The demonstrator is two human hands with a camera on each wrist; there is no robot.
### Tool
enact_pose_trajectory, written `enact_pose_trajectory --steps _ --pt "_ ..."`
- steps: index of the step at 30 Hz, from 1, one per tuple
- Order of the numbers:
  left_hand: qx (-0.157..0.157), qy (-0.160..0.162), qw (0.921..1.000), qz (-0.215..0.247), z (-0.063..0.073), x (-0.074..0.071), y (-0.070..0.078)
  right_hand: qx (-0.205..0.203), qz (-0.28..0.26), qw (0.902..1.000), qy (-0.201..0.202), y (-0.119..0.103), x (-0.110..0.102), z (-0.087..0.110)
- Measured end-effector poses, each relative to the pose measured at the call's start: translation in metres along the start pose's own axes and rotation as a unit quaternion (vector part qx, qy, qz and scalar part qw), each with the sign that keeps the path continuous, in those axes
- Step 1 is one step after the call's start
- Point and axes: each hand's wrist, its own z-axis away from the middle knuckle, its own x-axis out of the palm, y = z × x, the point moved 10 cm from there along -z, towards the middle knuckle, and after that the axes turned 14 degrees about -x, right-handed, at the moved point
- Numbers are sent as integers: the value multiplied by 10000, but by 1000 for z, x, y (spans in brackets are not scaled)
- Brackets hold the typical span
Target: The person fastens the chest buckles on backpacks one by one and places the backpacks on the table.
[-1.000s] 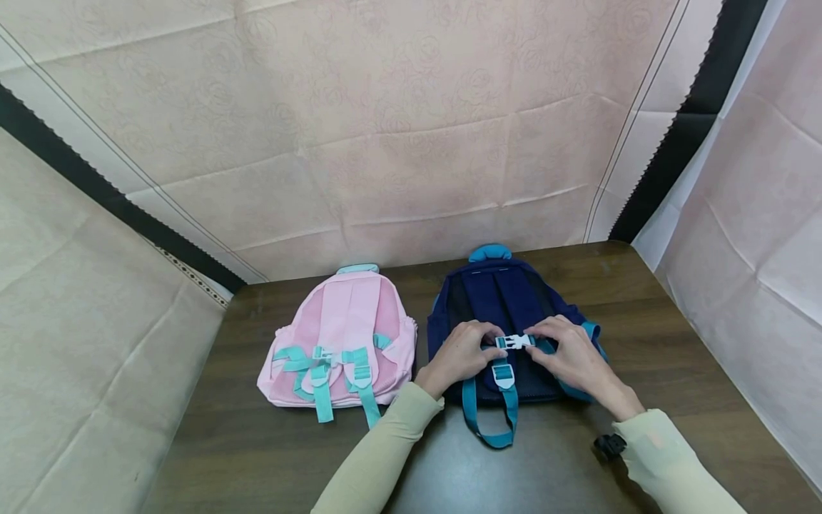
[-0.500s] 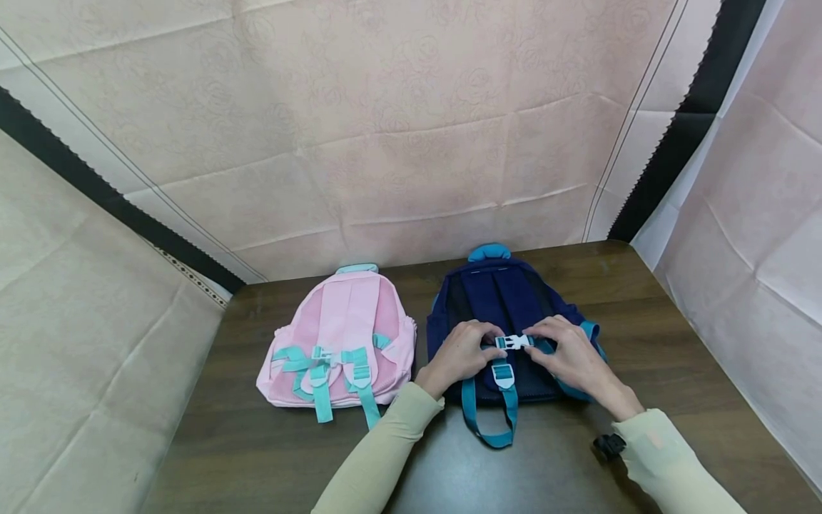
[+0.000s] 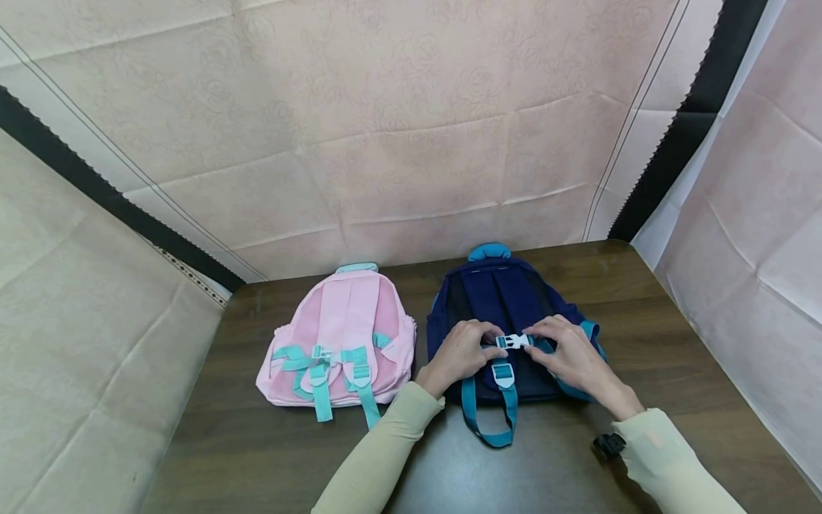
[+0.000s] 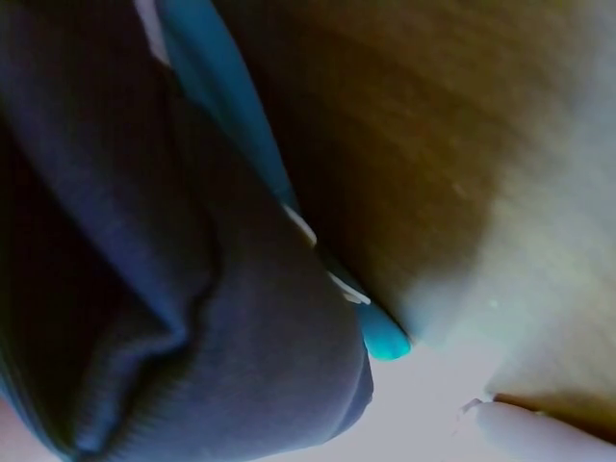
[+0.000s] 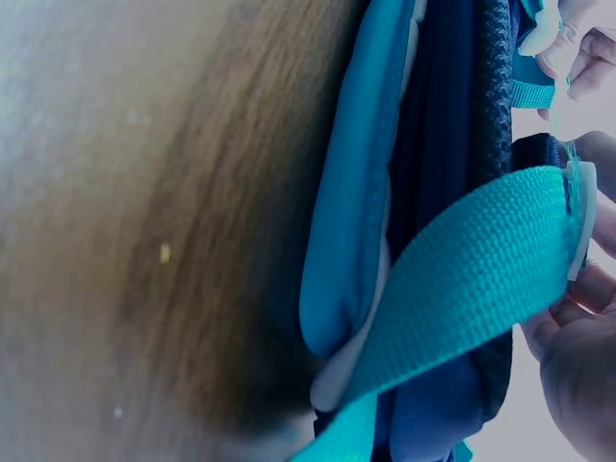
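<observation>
Hands (image 3: 459,355) (image 3: 574,355) unmoved, pinching white buckle (image 3: 514,342) over navy backpack (image 3: 501,307).

Pink fabric backpack (image 3: 343,325) sits just left of the navy fabric backpack (image 3: 497,303), both on the brown wood-grain bench (image 3: 221,442), white plastic buckle (image 3: 514,342) smack between left hand (image 3: 461,354) and right hand (image 3: 574,355).

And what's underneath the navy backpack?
The navy backpack rests on the brown table, visible around it; anything directly beneath is covered by the backpack and can't be seen.
</observation>
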Motion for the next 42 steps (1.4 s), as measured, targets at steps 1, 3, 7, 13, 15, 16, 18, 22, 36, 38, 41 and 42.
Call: enact_pose_trajectory --steps 1,3,7,13,15,16,18,22,36,38,41,42 --pt "2 10 10000 -7 0 0 0 4 -5 10000 -6 0 0 0" --pt "13 32 10000 -10 0 -1 1 24 -24 10000 -15 0 0 0" --pt "10 55 10000 -46 1 -1 1 64 -34 10000 -51 1 1 1" --pt "63 86 9999 -98 1 1 3 39 -17 9999 -110 0 2 1" --pt "97 109 9998 -104 1 0 4 36 -29 9999 -116 -1 1 0" --pt "106 119 9998 -110 0 0 4 43 -35 9999 -124 -1 1 0" --pt "111 127 9998 -121 -1 1 4 57 -48 9999 -141 0 1 -1" --pt "107 130 9998 -144 -1 1 4 103 -67 9998 -176 0 0 -1" --pt "164 166 9996 -136 -1 0 6 100 -45 9997 -235 0 2 -2" --pt "167 181 9996 -160 -1 0 6 93 -51 9997 -226 0 2 -1" --pt "203 201 9995 -152 -1 0 6 73 -59 9997 -232 0 2 -2" --pt "219 201 9995 -138 -1 -1 7 81 -55 9997 -233 0 2 -1"
